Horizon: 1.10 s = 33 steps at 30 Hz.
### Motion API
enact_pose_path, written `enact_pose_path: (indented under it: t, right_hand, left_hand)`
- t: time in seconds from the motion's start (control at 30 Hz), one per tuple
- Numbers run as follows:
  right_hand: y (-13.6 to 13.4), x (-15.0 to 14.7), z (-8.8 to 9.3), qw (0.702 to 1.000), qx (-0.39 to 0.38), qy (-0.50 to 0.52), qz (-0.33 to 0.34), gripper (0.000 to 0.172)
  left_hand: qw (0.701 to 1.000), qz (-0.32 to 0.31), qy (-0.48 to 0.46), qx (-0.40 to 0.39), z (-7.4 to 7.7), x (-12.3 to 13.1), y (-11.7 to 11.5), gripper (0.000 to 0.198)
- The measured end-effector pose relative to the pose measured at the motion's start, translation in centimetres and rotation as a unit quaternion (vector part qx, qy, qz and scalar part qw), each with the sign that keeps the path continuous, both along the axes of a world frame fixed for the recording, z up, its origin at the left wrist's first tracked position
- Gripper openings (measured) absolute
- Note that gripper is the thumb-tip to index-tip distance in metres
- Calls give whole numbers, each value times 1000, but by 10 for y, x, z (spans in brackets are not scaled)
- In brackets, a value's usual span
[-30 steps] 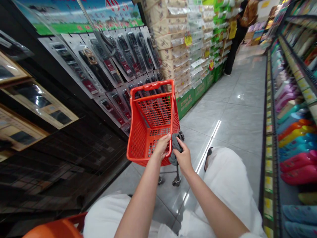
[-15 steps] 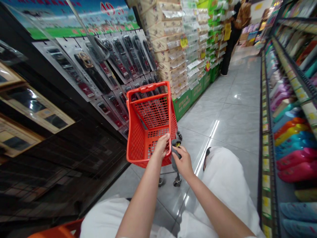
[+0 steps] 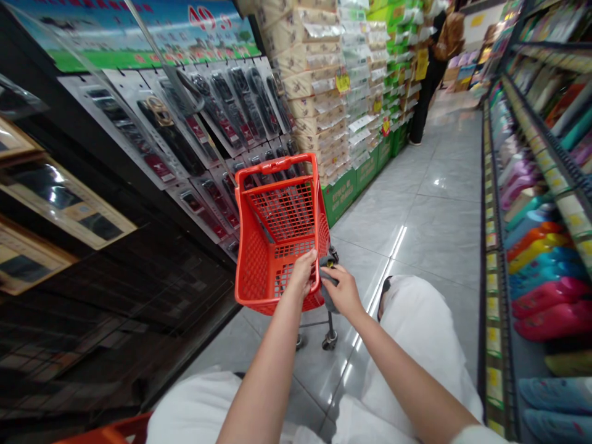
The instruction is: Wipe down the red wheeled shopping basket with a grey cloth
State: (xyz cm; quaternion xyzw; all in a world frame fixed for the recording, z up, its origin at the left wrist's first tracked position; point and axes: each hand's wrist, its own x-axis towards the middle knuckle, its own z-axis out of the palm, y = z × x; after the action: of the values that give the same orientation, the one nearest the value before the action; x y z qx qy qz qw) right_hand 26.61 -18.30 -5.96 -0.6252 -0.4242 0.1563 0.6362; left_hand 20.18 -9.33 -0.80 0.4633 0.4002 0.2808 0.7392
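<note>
A small red shopping basket (image 3: 276, 234) with lattice walls sits on a wheeled metal frame in front of my knees. No goods show inside it. My left hand (image 3: 303, 271) is closed round the basket's right rim, thumb on top. Just right of it, my right hand (image 3: 345, 290) pinches a dark grey piece (image 3: 327, 290) with a spot of yellow, beside the basket's outer wall. Whether this piece belongs to the cart I cannot tell. Part of it is hidden by my fingers. A caster (image 3: 330, 340) shows below on the tiled floor.
Packaged belts (image 3: 171, 132) hang on the left, above boxed goods (image 3: 69, 194). Stacked cartons (image 3: 319, 92) stand behind the basket. Colourful slippers (image 3: 539, 259) fill the shelf at right. A person (image 3: 428, 80) stands farther down the aisle. Another orange-red basket (image 3: 111, 430) peeks in at lower left.
The view has shifted very slightly, so the right-hand shelf sits a little further left. Both hands keep their places at the basket's right side, with only a small shift of the right hand.
</note>
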Motion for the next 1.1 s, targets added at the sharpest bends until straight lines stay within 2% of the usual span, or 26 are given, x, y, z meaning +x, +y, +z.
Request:
enact_pose_path:
  t: [0.1, 0.17, 0.3, 0.4, 0.43, 0.5, 0.6, 0.63, 0.7, 0.8, 0.9, 1.0, 1.1]
  right_hand:
    - [-30, -11, -1, 1000, 4, -26, 0, 27]
    - [-37, -14, 5, 997, 7, -78, -17, 31]
    - [-19, -1, 29, 968, -59, -243, 1, 30]
    - [3, 16, 46, 950, -111, -290, -19, 26]
    - [8, 20, 50, 947, -121, -296, -21, 25]
    - [10, 23, 55, 942, -132, -309, -14, 23]
    - [-6, 15, 55, 934, -143, -327, 14, 21]
    - [-14, 11, 55, 931, -147, -333, 25, 22]
    - [-32, 4, 55, 925, -155, -346, 42, 23]
    - [-43, 3, 61, 916, -162, -365, 33, 22]
    - [-25, 21, 69, 925, -162, -345, -10, 22]
    - [2, 45, 73, 948, -152, -277, -38, 22]
    - [3, 55, 67, 959, -144, -243, -18, 22]
  left_hand:
    - [998, -10, 28, 63, 1, 0, -1, 33]
    - [992, -13, 53, 116, 5, -4, 0, 34]
    - [960, -24, 135, 243, 22, -40, 7, 22]
    - [926, -36, 218, 307, 31, -84, 9, 31]
    - [906, -46, 259, 331, 32, -97, 8, 34]
    - [784, -114, 430, 432, 31, -117, 4, 44]
    - [723, -159, 479, 472, 27, -131, -4, 53]
    - [708, -182, 477, 489, 27, -133, -8, 55]
    - [657, -242, 481, 528, 28, -136, -16, 60]
    - [600, -284, 498, 558, 30, -137, -34, 63]
    - [588, -275, 516, 559, 29, -133, -55, 65]
    - [613, -250, 519, 541, 28, -124, -69, 63]
    - [633, -234, 518, 525, 29, -113, -73, 64]
